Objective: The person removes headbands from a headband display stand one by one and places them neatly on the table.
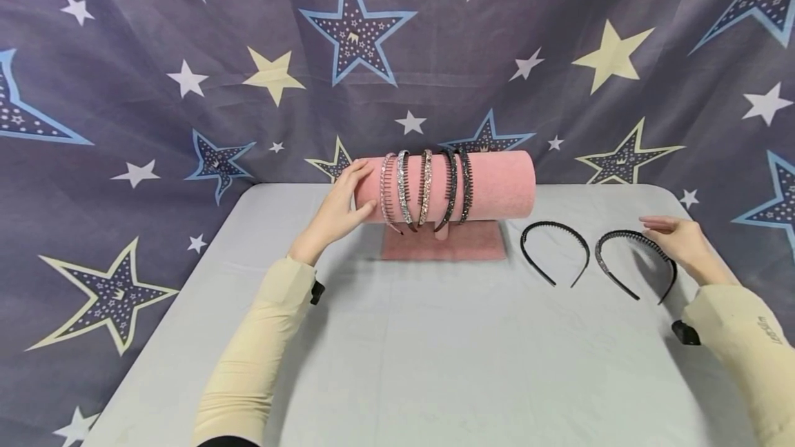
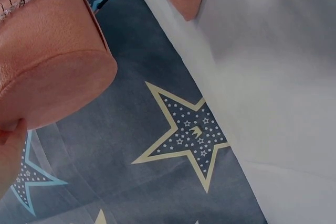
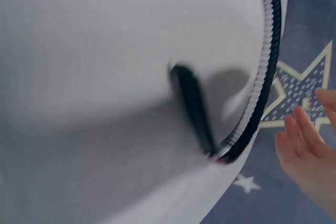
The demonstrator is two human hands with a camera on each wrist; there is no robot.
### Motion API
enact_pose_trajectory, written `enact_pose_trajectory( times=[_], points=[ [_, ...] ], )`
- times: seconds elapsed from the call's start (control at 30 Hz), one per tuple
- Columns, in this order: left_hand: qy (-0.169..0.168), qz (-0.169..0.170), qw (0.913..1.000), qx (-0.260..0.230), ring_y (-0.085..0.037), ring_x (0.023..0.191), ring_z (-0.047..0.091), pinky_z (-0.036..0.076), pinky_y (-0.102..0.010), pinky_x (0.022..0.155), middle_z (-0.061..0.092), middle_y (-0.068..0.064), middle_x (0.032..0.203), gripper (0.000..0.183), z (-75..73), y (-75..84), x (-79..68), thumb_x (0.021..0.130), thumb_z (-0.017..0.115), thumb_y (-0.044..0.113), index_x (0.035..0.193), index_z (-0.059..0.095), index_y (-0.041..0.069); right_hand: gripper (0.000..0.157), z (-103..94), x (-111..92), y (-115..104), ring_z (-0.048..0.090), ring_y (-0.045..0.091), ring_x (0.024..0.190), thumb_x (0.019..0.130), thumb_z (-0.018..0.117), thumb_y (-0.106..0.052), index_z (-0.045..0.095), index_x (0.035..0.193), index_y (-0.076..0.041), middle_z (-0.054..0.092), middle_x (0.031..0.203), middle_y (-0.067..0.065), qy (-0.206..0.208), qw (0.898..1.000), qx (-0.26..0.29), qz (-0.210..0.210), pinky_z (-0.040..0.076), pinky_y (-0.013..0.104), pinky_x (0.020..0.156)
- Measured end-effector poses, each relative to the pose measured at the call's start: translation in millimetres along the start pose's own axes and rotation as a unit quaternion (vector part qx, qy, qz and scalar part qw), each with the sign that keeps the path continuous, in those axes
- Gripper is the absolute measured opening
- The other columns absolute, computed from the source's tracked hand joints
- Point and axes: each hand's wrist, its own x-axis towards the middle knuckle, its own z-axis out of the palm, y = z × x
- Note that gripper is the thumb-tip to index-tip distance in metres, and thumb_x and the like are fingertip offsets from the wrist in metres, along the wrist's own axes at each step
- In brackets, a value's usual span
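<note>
A pink padded headband stand [image 1: 497,185] has several glittery toothed headbands round its roll, among them a silver one [image 1: 404,188] and a black one [image 1: 466,188]. My left hand [image 1: 338,205] holds the roll's left end, thumb toward the front and fingers over the top. In the left wrist view, only part of that hand [image 2: 10,156] shows against the roll's end face [image 2: 63,87]. On the right, a black toothed headband [image 3: 270,61] lies on the table. My right hand [image 1: 680,243] hovers beside its upper curve, fingers extended and holding nothing.
Another thin black headband [image 1: 555,223] lies between the stand and the right-hand headband. A white cloth covers the table [image 1: 435,350]. Behind it hangs a dark curtain [image 1: 435,40] printed with stars. Dark wrist devices [image 1: 686,332] sit at both sleeves.
</note>
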Motion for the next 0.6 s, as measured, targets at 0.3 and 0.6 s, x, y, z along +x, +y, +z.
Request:
enact_pose_trajectory(
  times=[0.3, 0.6],
  points=[
    [-0.001, -0.002, 1.0000, 0.005, -0.027, 0.132, 0.019, 0.015, -0.036, 0.109, 0.029, -0.015, 0.139, 0.058, 0.4, 0.5, 0.3, 0.081, 0.059, 0.013, 0.132, 0.036, 0.000, 0.033, 14.3, 2.7, -20.0, 0.051, -0.018, 0.069, 0.083, 0.057, -0.013, 0.058, 0.108, 0.009, 0.057, 0.077, -0.030, 0.019, 0.989, 0.142, -0.028, 0.042, 0.003, 0.058],
    [0.004, 0.001, 1.0000, 0.005, -0.027, 0.132, 0.019, 0.014, -0.036, 0.109, 0.029, -0.016, 0.139, 0.058, 0.3, 0.8, -0.2, 0.081, 0.059, 0.013, 0.132, 0.036, 0.000, 0.034, 22.1, -3.9, -69.3, 0.050, -0.018, 0.073, 0.084, 0.056, -0.012, 0.056, 0.112, 0.008, 0.055, 0.085, -0.028, 0.029, 0.992, 0.113, -0.052, 0.041, 0.001, 0.064]
  ],
)
